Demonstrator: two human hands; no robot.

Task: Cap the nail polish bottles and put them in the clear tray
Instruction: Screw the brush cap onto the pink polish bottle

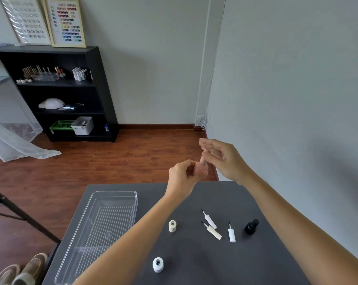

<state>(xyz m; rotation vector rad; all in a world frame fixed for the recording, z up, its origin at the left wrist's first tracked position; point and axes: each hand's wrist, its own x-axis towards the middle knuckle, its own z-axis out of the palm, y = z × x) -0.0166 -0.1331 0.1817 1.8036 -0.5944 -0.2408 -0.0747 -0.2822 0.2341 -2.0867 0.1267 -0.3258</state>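
Observation:
Both hands are raised past the far edge of the dark table. My left hand (185, 174) grips a pink nail polish bottle, mostly hidden in the fist. My right hand (221, 156) pinches its pink cap (202, 160) on top of the bottle. On the table stand an open cream bottle (172, 226), an open white bottle (158, 264) and an open black bottle (251, 226). Three brush caps lie loose: lilac (210, 220), cream (213, 231), white (231, 234). The clear tray (120, 195) lies at the left with nothing in it.
The dark table (194, 254) ends just below my hands, with wooden floor beyond. A grey wall runs close on the right. A black shelf unit (96, 79) stands far left. A black stand leg (20, 212) and two shoes (22, 268) sit left of the table.

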